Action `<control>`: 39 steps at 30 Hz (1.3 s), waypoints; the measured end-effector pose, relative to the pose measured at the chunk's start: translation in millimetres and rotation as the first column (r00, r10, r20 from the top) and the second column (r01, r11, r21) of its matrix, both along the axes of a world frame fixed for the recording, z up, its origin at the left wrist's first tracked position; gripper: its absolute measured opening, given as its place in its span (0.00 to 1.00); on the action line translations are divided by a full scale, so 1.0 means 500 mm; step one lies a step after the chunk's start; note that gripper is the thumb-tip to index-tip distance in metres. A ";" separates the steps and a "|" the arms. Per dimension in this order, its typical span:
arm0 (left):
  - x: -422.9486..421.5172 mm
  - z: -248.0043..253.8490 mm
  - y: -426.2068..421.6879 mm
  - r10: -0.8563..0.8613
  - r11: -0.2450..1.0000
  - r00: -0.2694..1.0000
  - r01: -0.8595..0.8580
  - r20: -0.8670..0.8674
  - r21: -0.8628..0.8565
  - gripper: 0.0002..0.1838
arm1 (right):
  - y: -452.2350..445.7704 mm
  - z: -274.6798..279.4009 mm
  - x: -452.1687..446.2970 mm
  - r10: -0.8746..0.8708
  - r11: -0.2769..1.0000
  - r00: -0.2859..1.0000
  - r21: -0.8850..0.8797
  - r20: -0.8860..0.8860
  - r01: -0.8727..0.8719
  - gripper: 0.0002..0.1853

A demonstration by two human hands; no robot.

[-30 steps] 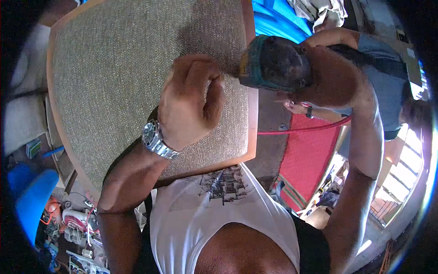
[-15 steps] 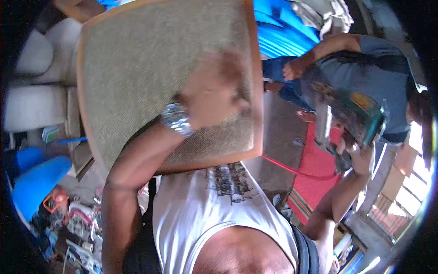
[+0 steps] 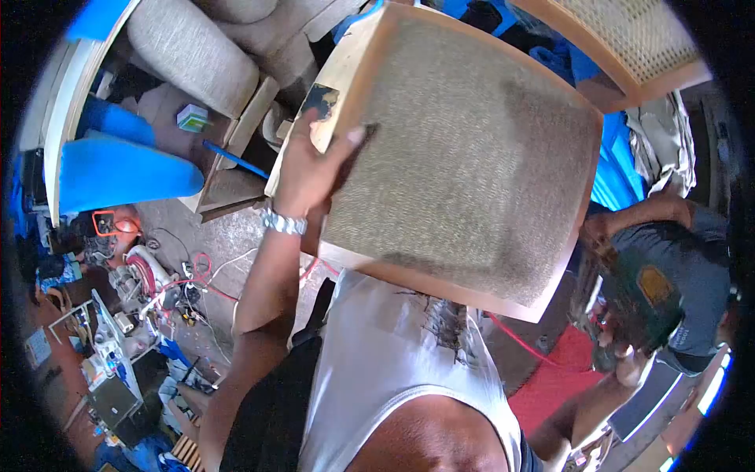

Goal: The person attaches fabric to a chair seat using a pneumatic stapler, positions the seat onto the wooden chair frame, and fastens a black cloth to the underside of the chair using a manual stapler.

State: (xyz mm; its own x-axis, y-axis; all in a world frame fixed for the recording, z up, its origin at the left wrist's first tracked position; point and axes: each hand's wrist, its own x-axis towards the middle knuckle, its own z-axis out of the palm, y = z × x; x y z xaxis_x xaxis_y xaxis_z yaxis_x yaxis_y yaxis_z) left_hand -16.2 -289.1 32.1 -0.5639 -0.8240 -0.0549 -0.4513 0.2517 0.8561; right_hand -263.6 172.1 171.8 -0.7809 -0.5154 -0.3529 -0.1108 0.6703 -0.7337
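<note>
A wood-edged panel covered in brownish woven fabric (image 3: 456, 165) stands in front of my chest. My left hand (image 3: 309, 171), with a shiny watch at the wrist, grips its left edge; the thumb lies over the fabric side and the fingers over the pale wooden edge. A dark torn patch (image 3: 321, 102) shows on that edge near my fingertips. Off to the right, my right hand (image 3: 629, 366) is closed around a dark green pneumatic staple gun (image 3: 649, 303) with a yellow label. It is blurred and held apart from the panel. A red hose (image 3: 535, 354) runs towards it.
A co-worker in a grey shirt (image 3: 692, 275) is close behind the staple gun. Grey upholstered cushions (image 3: 193, 51) and a blue-covered piece (image 3: 130, 173) are at left. Tools and cords clutter the floor at lower left. A cane-webbed frame (image 3: 629, 35) is at upper right.
My left hand has gone from a blurred position over the fabric to the panel's left edge and taken hold of it. The panel has turned and appears further right. The staple gun appears lower.
</note>
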 end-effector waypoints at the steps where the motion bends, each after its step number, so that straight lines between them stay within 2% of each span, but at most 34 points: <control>1: 0.021 -0.031 -0.036 0.013 0.969 1.000 -0.010 -0.012 0.245 0.46 | -0.056 0.004 0.003 0.053 0.999 0.999 -0.015 0.009 -0.053 0.36; 2: 0.023 -0.027 -0.049 -0.048 0.873 0.993 0.095 -0.110 0.479 0.49 | -0.110 0.010 0.005 0.107 0.994 0.994 -0.028 0.017 -0.107 0.36; 3: 0.029 -0.062 -0.060 -0.031 0.766 0.997 0.067 -0.067 0.639 0.50 | -0.164 0.017 0.010 0.160 0.987 0.987 -0.038 0.025 -0.159 0.36; 7: 0.005 -0.085 -0.037 -0.042 0.707 0.976 0.181 -0.215 0.683 0.52 | -0.359 0.044 0.031 0.324 0.945 0.943 -0.059 0.072 -0.321 0.37; 9: -0.002 -0.099 -0.008 0.004 0.696 0.961 0.195 -0.275 0.691 0.39 | -0.446 0.053 0.042 0.385 0.923 0.916 -0.063 0.115 -0.380 0.37; 10: -0.002 -0.113 -0.002 0.012 0.679 0.959 0.201 -0.285 0.706 0.39 | -0.485 0.055 0.047 0.407 0.914 0.903 -0.067 0.140 -0.401 0.38; 12: 0.005 -0.153 0.008 -0.009 0.754 0.952 0.208 -0.307 0.623 0.43 | -0.555 0.057 0.058 0.437 0.899 0.878 -0.077 0.194 -0.431 0.38; 13: 0.003 -0.134 0.008 -0.023 0.789 0.948 0.211 -0.316 0.576 0.45 | -0.586 0.057 0.062 0.444 0.896 0.870 -0.080 0.215 -0.437 0.38; 14: 0.007 -0.105 0.010 -0.016 0.716 0.938 0.252 -0.346 0.651 0.47 | -0.613 0.056 0.066 0.449 0.893 0.864 -0.071 0.229 -0.445 0.39; 15: 0.011 -0.099 0.008 -0.015 0.703 0.937 0.258 -0.349 0.662 0.47 | -0.634 0.056 0.069 0.456 0.888 0.859 -0.057 0.231 -0.456 0.37; 17: 0.014 -0.096 0.002 -0.145 0.720 0.943 0.309 -0.300 0.622 0.50 | -0.674 0.056 0.074 0.471 0.878 0.850 -0.030 0.234 -0.478 0.34; 19: 0.016 -0.095 -0.004 -0.237 0.764 0.953 0.304 -0.190 0.570 0.53 | -0.697 0.053 0.063 0.586 0.776 0.795 0.171 0.158 -0.607 0.36; 21: 0.017 -0.108 0.004 -0.239 0.833 0.943 0.321 -0.230 0.451 0.54 | -0.694 0.049 0.071 0.568 0.786 0.819 0.242 0.082 -0.569 0.38; 22: 0.018 -0.110 0.007 -0.239 0.852 0.940 0.323 -0.243 0.413 0.54 | -0.694 0.044 0.070 0.628 0.763 0.778 0.216 -0.025 -0.609 0.40; 24: 0.020 -0.096 0.000 -0.286 0.916 0.953 0.301 -0.097 0.265 0.53 | -0.692 0.035 0.054 0.682 0.730 0.719 0.197 -0.133 -0.655 0.41; 26: 0.021 -0.076 -0.011 -0.291 0.906 0.953 0.304 -0.086 0.294 0.54 | -0.680 0.029 0.024 0.674 0.699 0.738 0.338 -0.021 -0.630 0.43; 27: 0.022 -0.071 -0.013 -0.302 0.896 0.950 0.310 -0.075 0.318 0.54 | -0.683 0.026 0.027 0.677 0.696 0.736 0.338 -0.014 -0.633 0.43; 30: 0.022 -0.074 -0.009 -0.299 0.916 0.953 0.302 -0.054 0.264 0.55 | -0.699 0.027 0.054 0.593 0.791 0.802 0.133 0.072 -0.597 0.39; 33: 0.019 -0.079 -0.009 -0.294 0.891 0.953 0.303 -0.078 0.339 0.55 | -0.734 0.045 0.078 0.448 0.830 0.869 0.262 0.212 -0.492 0.31; 36: 0.020 -0.097 0.000 -0.260 0.908 0.958 0.285 -0.120 0.306 0.55 | -0.746 0.038 0.078 0.532 0.797 0.801 0.158 0.275 -0.583 0.27; 37: 0.020 -0.094 -0.003 -0.263 0.907 0.957 0.288 -0.119 0.308 0.55 | -0.741 0.031 0.072 0.514 0.826 0.789 0.055 0.338 -0.561 0.27; 39: 0.020 -0.080 -0.008 -0.294 0.902 0.954 0.296 -0.056 0.315 0.55 | -0.738 0.025 0.073 0.495 0.850 0.771 -0.041 0.401 -0.524 0.27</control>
State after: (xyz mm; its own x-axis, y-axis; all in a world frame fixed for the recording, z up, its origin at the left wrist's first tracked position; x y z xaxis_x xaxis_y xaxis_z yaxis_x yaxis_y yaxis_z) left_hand -6.2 -293.1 -7.7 -0.7797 -0.5600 -0.2801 -0.3918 0.0875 0.9159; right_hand -227.0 -197.0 184.5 -0.2046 -0.7616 -0.6150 -0.1721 0.6465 -0.7433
